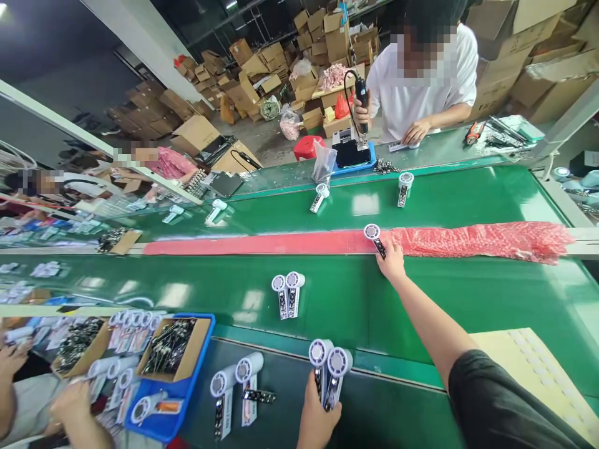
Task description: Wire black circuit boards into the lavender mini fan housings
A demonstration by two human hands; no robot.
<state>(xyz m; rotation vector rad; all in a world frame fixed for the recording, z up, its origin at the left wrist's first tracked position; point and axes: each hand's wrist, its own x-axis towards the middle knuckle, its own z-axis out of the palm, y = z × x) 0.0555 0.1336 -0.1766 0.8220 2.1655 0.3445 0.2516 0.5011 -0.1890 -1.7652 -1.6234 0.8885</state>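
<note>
My left hand (319, 415) is closed around two white handheld fans (337, 363), held side by side above the near bench with their round heads up. Stretched out over the belt, my right hand (392, 260) grips a single handheld fan (372, 233) by its handle, above the pink plastic-wrapped strip. The handle shows a dark circuit board. A pair of fans (287, 293) lies on the green belt between my hands. To the left of my left hand, two more fans (236, 377) rest on the bench, with a loose circuit board (259, 396) across one handle.
A blue tray (209, 340) holds a carton of dark wired parts (173, 349). Across the belt, a co-worker (421, 81) holds a black power screwdriver (361, 100). A yellow sheet with round pads (528, 374) lies at the right. More fans sit on the far belt (449, 199).
</note>
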